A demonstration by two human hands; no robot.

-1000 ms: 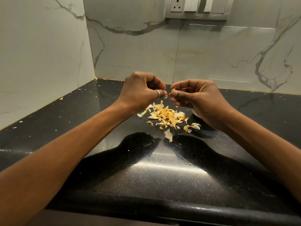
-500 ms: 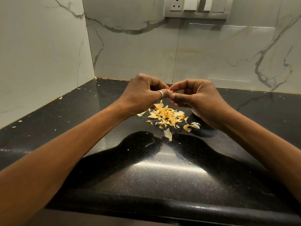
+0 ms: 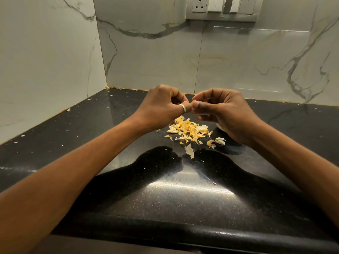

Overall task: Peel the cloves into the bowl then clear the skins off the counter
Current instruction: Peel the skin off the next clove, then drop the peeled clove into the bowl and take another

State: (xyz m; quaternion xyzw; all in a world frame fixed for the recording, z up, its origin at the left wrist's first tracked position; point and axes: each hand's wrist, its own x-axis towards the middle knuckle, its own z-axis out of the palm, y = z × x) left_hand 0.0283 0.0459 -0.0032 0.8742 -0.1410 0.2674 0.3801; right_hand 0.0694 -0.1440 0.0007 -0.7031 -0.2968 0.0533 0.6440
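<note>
My left hand (image 3: pixel 163 105) and my right hand (image 3: pixel 225 110) meet fingertip to fingertip above the black counter (image 3: pixel 165 195), fingers curled. They pinch something small between them; it is hidden by the fingers, so I cannot see the clove itself. A ring sits on my left thumb. Below the hands lies a loose pile of yellow-white garlic skins (image 3: pixel 190 131), with one larger pale skin (image 3: pixel 189 151) apart, nearer to me. A small white edge, perhaps the bowl (image 3: pixel 220 126), peeks out under my right palm.
White marble-look walls close the counter at the back and left, forming a corner. A socket and switch panel (image 3: pixel 223 8) is high on the back wall. Tiny skin flecks dot the counter's left side (image 3: pixel 23 135). The rounded front edge (image 3: pixel 183 231) runs below my arms.
The hands have closed the small gap between them and now touch at the fingertips, both a little lower and closer together. The skin pile looks unchanged.
</note>
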